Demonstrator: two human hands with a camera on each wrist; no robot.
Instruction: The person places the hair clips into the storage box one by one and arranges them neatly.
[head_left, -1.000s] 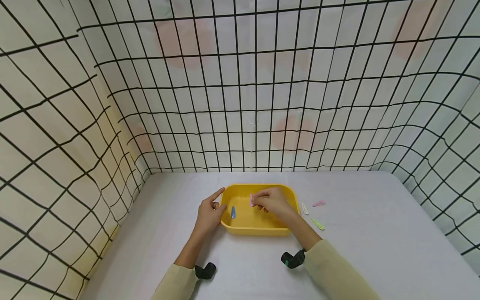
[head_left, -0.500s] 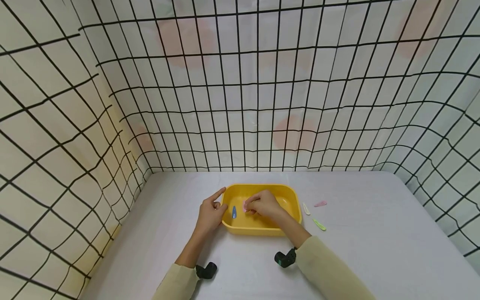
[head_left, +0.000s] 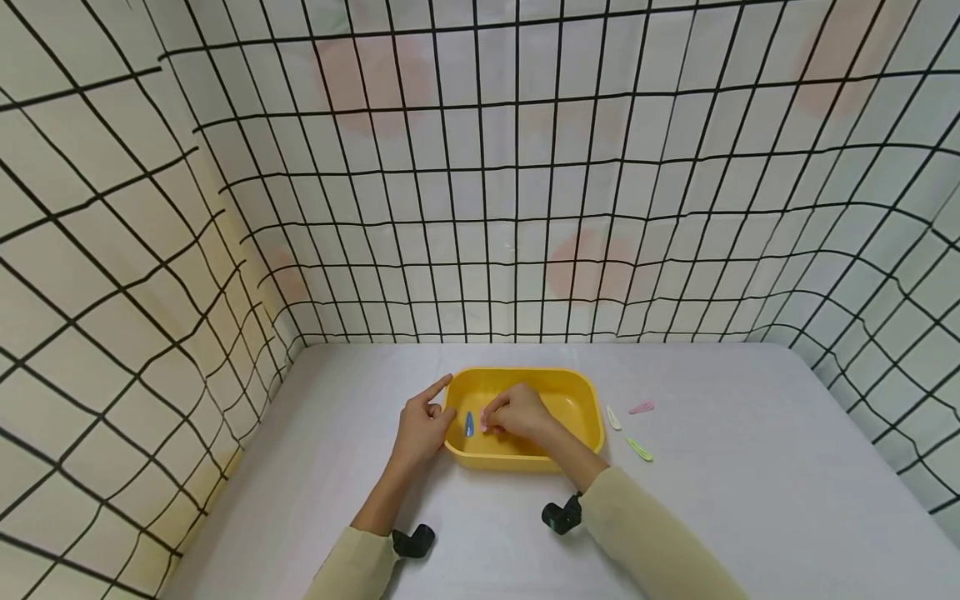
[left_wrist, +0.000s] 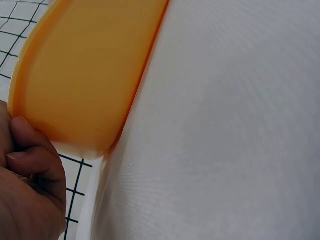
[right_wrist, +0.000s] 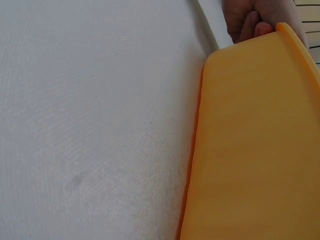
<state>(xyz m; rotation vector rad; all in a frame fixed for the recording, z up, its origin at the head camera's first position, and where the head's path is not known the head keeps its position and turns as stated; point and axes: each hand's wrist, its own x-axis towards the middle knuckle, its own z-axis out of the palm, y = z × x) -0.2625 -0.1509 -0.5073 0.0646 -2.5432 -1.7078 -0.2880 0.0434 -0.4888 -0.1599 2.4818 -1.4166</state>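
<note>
My left hand (head_left: 422, 427) grips the left end of a yellow tray (head_left: 517, 464), its thumb at the rim and its index finger stretched along the far left corner. In the left wrist view curled fingers (left_wrist: 37, 155) show against the tray wall (left_wrist: 85, 75). Inside the tray my right hand (head_left: 521, 412) pinches a pink hair clip (head_left: 483, 420), low near the tray floor; the fingers partly cover it. Just left of that clip lies a blue hair clip (head_left: 469, 424) on the tray floor. The right wrist view shows the tray's outer side (right_wrist: 255, 135) but not the right hand.
Right of the tray, a white hair clip (head_left: 613, 417), another pink hair clip (head_left: 641, 407) and a green hair clip (head_left: 639, 449) lie on the white table (head_left: 750, 467). A black wire grid (head_left: 517, 218) stands behind and along both sides.
My right hand has moved left and down inside the tray with the pink hair clip, toward the blue one. The left hand keeps its hold on the tray.
</note>
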